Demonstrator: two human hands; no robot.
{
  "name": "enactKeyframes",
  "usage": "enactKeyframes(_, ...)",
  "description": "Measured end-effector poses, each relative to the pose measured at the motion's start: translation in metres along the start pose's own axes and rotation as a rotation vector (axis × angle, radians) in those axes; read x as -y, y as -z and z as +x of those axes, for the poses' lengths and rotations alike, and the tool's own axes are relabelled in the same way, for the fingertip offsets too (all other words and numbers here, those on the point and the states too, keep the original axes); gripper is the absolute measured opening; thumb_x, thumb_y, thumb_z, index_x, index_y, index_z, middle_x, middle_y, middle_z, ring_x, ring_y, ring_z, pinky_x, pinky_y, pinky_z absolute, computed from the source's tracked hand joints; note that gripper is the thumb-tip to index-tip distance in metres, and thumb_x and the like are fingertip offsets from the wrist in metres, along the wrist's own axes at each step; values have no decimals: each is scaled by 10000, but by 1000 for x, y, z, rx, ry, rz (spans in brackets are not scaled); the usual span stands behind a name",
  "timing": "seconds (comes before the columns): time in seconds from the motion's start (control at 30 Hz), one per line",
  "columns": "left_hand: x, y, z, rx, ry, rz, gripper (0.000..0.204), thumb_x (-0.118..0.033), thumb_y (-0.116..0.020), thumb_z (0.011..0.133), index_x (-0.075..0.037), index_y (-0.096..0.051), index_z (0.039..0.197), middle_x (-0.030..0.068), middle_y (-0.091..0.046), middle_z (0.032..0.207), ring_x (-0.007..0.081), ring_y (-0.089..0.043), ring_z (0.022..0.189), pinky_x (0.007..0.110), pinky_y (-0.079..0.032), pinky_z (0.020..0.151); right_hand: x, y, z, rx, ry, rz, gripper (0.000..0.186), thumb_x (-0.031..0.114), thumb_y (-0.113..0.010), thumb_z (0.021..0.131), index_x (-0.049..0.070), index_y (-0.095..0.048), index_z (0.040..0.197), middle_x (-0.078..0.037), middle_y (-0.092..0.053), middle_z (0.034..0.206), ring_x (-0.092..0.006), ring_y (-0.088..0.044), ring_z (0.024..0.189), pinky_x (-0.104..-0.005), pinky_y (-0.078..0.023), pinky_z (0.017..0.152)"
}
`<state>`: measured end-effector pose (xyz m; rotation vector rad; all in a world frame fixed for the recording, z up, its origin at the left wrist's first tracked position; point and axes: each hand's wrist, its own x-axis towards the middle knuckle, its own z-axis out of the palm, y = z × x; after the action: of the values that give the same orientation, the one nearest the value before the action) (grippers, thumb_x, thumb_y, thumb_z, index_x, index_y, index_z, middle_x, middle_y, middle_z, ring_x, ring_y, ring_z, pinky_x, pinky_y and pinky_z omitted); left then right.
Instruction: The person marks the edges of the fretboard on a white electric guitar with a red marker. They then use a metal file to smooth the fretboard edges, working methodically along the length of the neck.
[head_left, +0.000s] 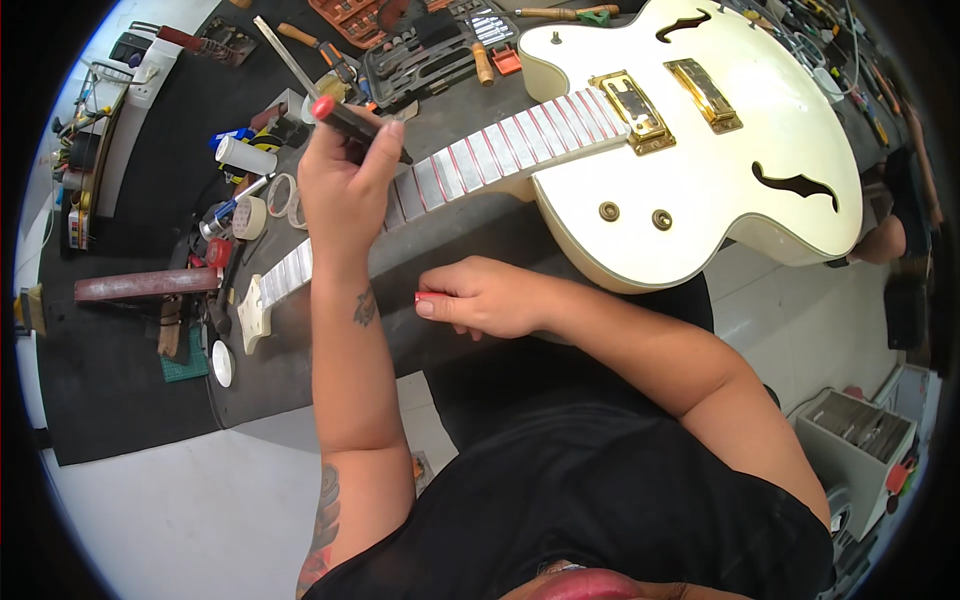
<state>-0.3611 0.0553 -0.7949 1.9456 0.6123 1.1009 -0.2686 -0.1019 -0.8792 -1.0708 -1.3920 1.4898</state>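
Note:
My left hand (350, 175) is closed on a dark marker-like tool (350, 127) with a red end, over the guitar neck. A thin silver bar (285, 55) extends above that hand; I cannot tell if it is held. My right hand (465, 295) is closed on a small red object (424, 298), mostly hidden, below the neck. The cream hollow-body guitar (790, 120) lies on the dark bench, its neck (462, 170) pointing left, with silver covering on the fretboard and red lines along the frets. It has gold pickups (703, 97) and f-holes.
Tool cases (410, 75), tape rolls (250, 216), a white bottle (245, 157), a reddish long block (145, 284) and a white dish (222, 364) crowd the dark bench (260, 390). A grey bin (850, 450) stands on the floor at the right.

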Motion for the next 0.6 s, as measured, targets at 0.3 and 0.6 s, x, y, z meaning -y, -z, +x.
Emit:
enactKeyframes(0.3, -4, 24, -17, 120, -98, -171, 117, 35, -758, 933, -15, -662, 976, 28, -659, 920, 82, -559, 780, 257, -439, 706, 2, 0, 0, 7, -8, 48, 481, 464, -565, 1136, -5, -666, 1104, -105, -670, 804, -191, -681, 694, -354, -570, 659)
enactKeyframes(0.6, 0, 27, -21, 240, -235, -197, 130, 65, -758, 864, 5, -658, 922, 71, -676, 884, 115, -586, 758, 278, -436, 671, 3, 1, -1, 4, -20, 39, 455, 454, -566, 1139, 14, -651, 1058, -96, -660, 799, -186, -683, 693, -346, -562, 639)
